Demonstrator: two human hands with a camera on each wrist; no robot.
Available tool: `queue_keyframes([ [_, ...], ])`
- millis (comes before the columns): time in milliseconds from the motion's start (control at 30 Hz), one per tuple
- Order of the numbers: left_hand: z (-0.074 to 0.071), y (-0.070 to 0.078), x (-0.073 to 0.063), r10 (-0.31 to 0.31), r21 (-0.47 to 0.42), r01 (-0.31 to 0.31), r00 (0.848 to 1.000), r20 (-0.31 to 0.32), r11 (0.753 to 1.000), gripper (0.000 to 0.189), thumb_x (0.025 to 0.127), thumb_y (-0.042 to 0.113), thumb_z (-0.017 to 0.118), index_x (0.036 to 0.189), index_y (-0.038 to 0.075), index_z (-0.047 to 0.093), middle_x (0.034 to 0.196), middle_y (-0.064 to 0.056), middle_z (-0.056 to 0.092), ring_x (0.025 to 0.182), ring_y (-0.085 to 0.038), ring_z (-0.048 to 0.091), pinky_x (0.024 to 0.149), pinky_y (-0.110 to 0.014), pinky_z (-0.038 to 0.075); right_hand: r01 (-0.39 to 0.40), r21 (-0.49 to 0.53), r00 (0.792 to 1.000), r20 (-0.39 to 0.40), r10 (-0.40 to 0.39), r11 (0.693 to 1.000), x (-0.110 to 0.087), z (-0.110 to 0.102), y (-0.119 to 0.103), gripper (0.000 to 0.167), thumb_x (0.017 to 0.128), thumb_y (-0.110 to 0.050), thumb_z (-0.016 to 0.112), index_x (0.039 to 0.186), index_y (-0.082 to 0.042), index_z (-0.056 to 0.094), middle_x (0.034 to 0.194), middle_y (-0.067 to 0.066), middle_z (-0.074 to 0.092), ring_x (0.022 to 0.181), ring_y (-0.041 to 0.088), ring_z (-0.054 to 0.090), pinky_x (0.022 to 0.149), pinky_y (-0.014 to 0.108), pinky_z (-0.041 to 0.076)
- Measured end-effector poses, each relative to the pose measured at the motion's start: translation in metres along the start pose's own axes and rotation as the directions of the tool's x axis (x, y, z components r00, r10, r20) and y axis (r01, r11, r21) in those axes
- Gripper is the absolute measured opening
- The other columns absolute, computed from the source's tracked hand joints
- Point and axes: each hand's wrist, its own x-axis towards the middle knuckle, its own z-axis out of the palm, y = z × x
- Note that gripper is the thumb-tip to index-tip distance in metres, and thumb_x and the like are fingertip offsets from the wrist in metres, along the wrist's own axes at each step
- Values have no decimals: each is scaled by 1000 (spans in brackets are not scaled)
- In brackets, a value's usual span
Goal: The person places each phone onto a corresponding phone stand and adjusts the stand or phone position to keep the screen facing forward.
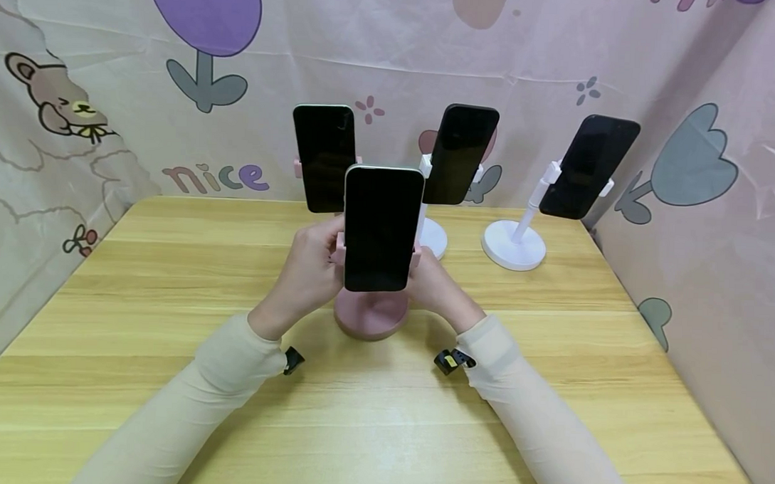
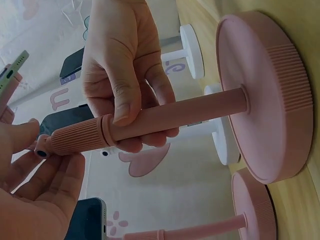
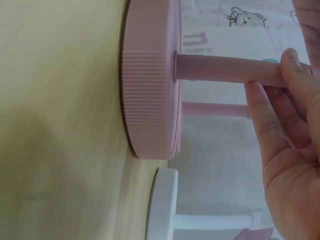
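A pink phone stand with a round base (image 1: pixel 371 316) stands on the table. Its clamp holds a dark-screened phone (image 1: pixel 384 227), which covers much of both hands in the head view. My left hand (image 1: pixel 310 264) is up behind the phone; in the left wrist view its thumb and fingers pinch the joint above the stand's ribbed collar (image 2: pixel 77 135). Lower down, my right hand (image 1: pixel 432 283) grips the pole (image 2: pixel 185 112) just under that collar, thumb on one side and fingers on the other. In the right wrist view the base (image 3: pixel 150 90) sits flat on the wood.
Behind stand a second pink stand with a phone (image 1: pixel 325 158), a white stand with a phone (image 1: pixel 461 154), and at right another white stand (image 1: pixel 514 245) with a tilted phone (image 1: pixel 589 167). A printed cloth (image 1: pixel 394 57) hangs along the table's (image 1: pixel 381 427) back and sides.
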Motion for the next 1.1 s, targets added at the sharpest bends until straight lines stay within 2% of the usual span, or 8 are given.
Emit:
queue_keyframes([
  [33, 0, -1, 0, 18, 10, -18, 1000, -1, 1000, 66, 109, 56, 43, 98, -2, 70, 79, -12, 66, 71, -21, 58, 65, -33, 50, -1, 6, 1000, 3, 1, 1000, 0, 0, -1, 27, 95, -2, 75, 117, 9, 61, 108, 22, 73, 98, 30, 67, 91, 48, 59],
  [100, -1, -3, 0, 46, 27, -46, 999, 1, 999, 44, 113, 35, 53, 95, -2, 69, 81, -13, 68, 73, -23, 61, 68, -41, 54, 7, 23, 1000, 10, -7, 1000, 0, 1, -3, 22, 95, -2, 76, 113, 7, 66, 109, 21, 73, 101, 30, 68, 93, 49, 59],
  [167, -1, -5, -1, 70, 44, -71, 998, 5, 997, 15, 101, 8, 60, 93, -2, 68, 85, -14, 71, 76, -24, 64, 71, -46, 58, 22, 33, 1000, 21, -23, 999, 0, 2, -6, 17, 94, -1, 77, 109, 5, 71, 109, 20, 74, 102, 30, 69, 94, 48, 60],
  [233, -2, -7, -1, 83, 53, -84, 996, 11, 995, 10, 85, -4, 61, 92, -1, 67, 85, -14, 71, 75, -24, 65, 70, -47, 58, 33, 37, 999, 30, -34, 999, 0, 3, -6, 12, 93, 0, 77, 104, 3, 73, 104, 19, 76, 100, 29, 70, 92, 46, 60],
  [500, -5, -9, -3, 51, 98, -54, 998, 31, 994, 10, 89, 2, 61, 95, 0, 68, 87, -14, 73, 74, -27, 66, 67, -48, 56, -13, 94, 998, 56, 7, 995, 0, 6, -7, 9, 95, 0, 77, 103, 1, 74, 102, 15, 76, 96, 17, 65, 88, 33, 57],
  [900, -7, -10, -7, 38, 73, -39, 999, 19, 997, 10, 87, -2, 68, 96, 0, 72, 88, -14, 77, 69, -21, 62, 64, -37, 53, -46, 127, 993, 112, 32, 991, -2, 8, -9, 14, 99, -4, 74, 112, 0, 73, 109, 14, 76, 96, 16, 62, 89, 30, 55],
  [1000, -9, -9, -8, 29, 60, -29, 1000, -2, 998, 9, 86, -3, 69, 93, 1, 72, 82, -11, 74, 68, -18, 59, 64, -35, 54, -22, 82, 992, 128, 12, 996, -2, 8, -7, 10, 98, -4, 74, 107, -1, 74, 104, 12, 76, 94, 15, 62, 87, 30, 55],
  [1100, -11, -9, -9, 18, 52, -17, 1000, -25, 999, 8, 85, -3, 66, 81, 3, 68, 68, -6, 61, 63, -14, 48, 59, -30, 46, -14, 54, 988, 156, 5, 998, -1, 6, -5, 5, 97, -4, 74, 98, -2, 78, 92, 9, 76, 83, 14, 58, 76, 26, 51],
])
